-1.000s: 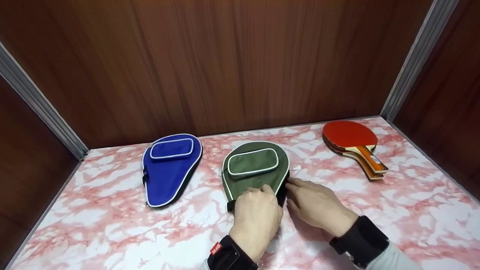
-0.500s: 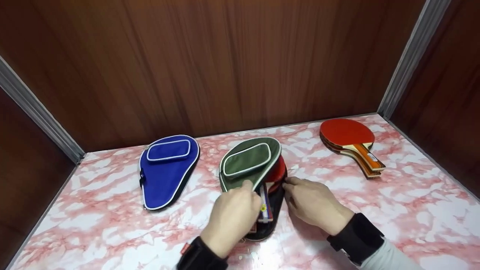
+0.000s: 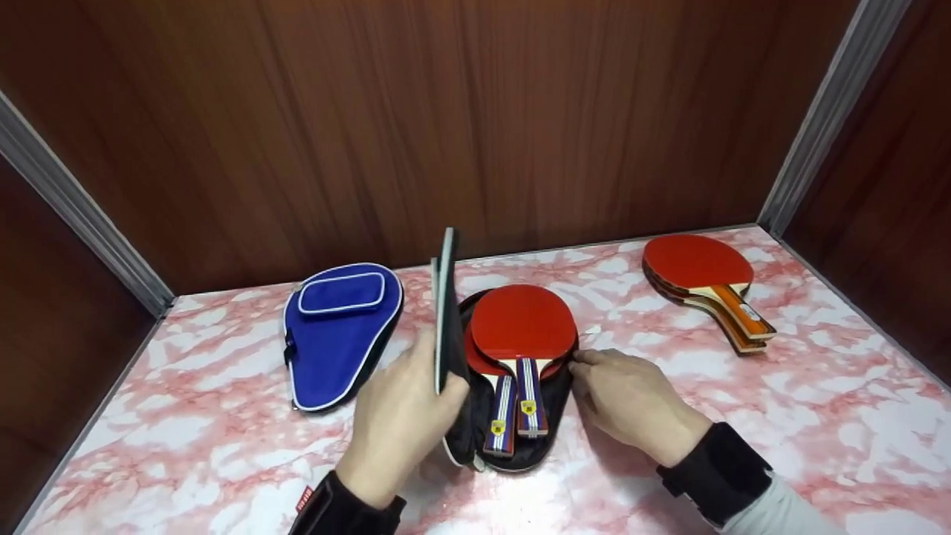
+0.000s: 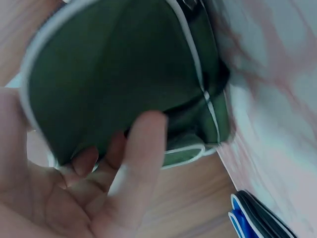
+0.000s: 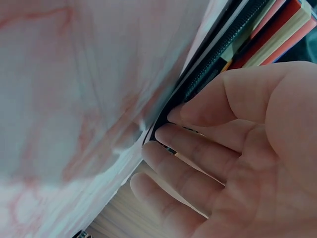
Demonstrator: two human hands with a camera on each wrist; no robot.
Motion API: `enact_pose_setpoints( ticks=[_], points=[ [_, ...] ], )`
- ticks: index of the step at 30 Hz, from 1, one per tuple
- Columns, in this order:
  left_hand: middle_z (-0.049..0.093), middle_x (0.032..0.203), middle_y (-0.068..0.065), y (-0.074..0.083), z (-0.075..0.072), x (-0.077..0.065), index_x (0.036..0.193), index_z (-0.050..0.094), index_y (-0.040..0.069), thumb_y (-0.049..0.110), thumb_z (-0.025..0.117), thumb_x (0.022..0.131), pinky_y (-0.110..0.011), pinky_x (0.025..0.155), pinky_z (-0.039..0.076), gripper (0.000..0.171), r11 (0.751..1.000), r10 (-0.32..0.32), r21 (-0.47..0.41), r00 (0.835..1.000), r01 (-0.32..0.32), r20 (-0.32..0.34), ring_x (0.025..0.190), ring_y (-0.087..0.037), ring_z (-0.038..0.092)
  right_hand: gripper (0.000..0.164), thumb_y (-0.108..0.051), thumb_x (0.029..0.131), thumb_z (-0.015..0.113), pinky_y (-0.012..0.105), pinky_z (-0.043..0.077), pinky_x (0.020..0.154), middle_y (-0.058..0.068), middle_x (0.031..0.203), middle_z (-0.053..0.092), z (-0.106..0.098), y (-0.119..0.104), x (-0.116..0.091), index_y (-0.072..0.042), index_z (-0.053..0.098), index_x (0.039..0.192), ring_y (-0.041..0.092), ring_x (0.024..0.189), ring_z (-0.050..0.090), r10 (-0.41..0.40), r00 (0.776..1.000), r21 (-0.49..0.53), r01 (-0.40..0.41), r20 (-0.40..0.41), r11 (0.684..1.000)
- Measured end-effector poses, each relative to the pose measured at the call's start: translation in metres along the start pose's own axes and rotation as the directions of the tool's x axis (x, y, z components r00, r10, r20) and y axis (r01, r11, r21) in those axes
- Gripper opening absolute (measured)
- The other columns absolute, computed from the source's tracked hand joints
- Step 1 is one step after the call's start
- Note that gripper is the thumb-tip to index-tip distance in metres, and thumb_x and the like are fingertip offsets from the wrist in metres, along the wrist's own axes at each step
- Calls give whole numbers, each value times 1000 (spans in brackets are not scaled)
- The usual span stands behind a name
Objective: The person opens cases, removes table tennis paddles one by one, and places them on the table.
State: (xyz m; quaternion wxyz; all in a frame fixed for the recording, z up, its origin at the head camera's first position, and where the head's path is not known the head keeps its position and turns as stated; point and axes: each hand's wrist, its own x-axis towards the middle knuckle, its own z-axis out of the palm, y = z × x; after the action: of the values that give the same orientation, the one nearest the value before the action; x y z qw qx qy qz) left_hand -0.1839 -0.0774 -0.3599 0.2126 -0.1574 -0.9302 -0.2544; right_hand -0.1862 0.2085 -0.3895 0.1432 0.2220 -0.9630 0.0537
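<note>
The green table tennis bat case (image 4: 114, 74) stands unzipped at the table's middle, its cover swung up on edge. My left hand (image 3: 405, 412) grips this cover, thumb on one face and fingers round its edge. In the case's black lower half (image 3: 553, 438) lie two red bats: the upper bat (image 3: 524, 323) overlaps the lower bat (image 3: 499, 423), both with striped blue-and-white handles towards me. At the right rim, my right hand (image 3: 631, 401) rests fairly straight fingertips along the zipped edge (image 5: 208, 69) in the right wrist view.
A closed blue bat case (image 3: 330, 349) lies to the left. Stacked red bats (image 3: 698, 264) with orange handles lie at the back right. Brown wood-grain panels (image 3: 475, 134) wall in the pink-and-white marbled table (image 3: 208, 453) at the back and sides.
My left hand has lifted the green cover and swung it leftwards from lying flat to upright, uncovering the two bats. My right hand has stayed at the case's right edge.
</note>
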Motion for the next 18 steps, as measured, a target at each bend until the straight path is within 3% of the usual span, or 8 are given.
enact_pose_setpoints(
  ticks=[2,6,13,18],
  points=[
    [69,74,-3,-6,-2,1,96,64,16,26,71,95,-48,51,45,12,999,-30,15,1000,30,0,63,-35,68,25,-11,103,70,54,60,95,17,131,76,-1,1,0,0,80,123,37,117,74,1,1000,-3,-1,5,1000],
    [69,69,-8,-19,-7,-5,87,66,16,31,69,99,-51,51,44,20,996,-78,41,997,78,-5,63,-38,69,23,-11,102,71,53,62,91,14,129,76,-2,1,1,-2,80,121,36,113,75,-15,1000,-19,16,19,1000],
    [60,58,-10,-36,-9,-16,69,55,15,25,71,95,-52,50,44,32,993,-36,108,997,43,-66,57,-39,66,25,-12,102,71,53,61,94,14,133,74,-6,0,1,-3,80,124,36,116,73,2,998,-28,-1,55,1000],
    [51,53,-6,-41,-8,-18,62,47,17,25,71,95,-51,48,42,41,988,-38,147,997,48,-69,51,-36,61,25,-11,103,68,54,59,98,16,133,75,-1,4,0,-2,80,123,37,119,72,8,999,3,-8,31,1000]
  ],
)
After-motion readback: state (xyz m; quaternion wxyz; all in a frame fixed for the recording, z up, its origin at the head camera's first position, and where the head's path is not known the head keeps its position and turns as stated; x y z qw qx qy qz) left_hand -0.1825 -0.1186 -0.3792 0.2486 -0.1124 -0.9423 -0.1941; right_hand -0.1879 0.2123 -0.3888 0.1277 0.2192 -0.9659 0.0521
